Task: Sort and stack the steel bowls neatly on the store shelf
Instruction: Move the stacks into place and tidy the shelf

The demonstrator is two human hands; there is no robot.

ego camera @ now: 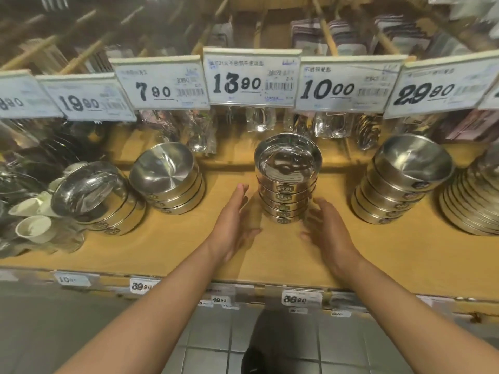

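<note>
A stack of several steel bowls (287,182) marked 316L stands upright in the middle of the wooden shelf (189,244). My left hand (232,225) hovers flat just left of the stack, fingers straight, a small gap away. On the other side, my right hand (328,228) lies with its fingers spread close to the stack's base; contact is unclear. Neither hand holds anything. Other bowl stacks sit on the shelf: a low one (168,179) to the left, a tilted one (100,201) further left, and a taller one (399,179) to the right.
Price tags (252,76) hang along the rail above the bowls. Bagged utensils (259,118) hang behind them. White cups (35,228) and dark ware crowd the far left. Flat steel plates (475,203) lean at the far right. Tiled floor lies below the shelf edge.
</note>
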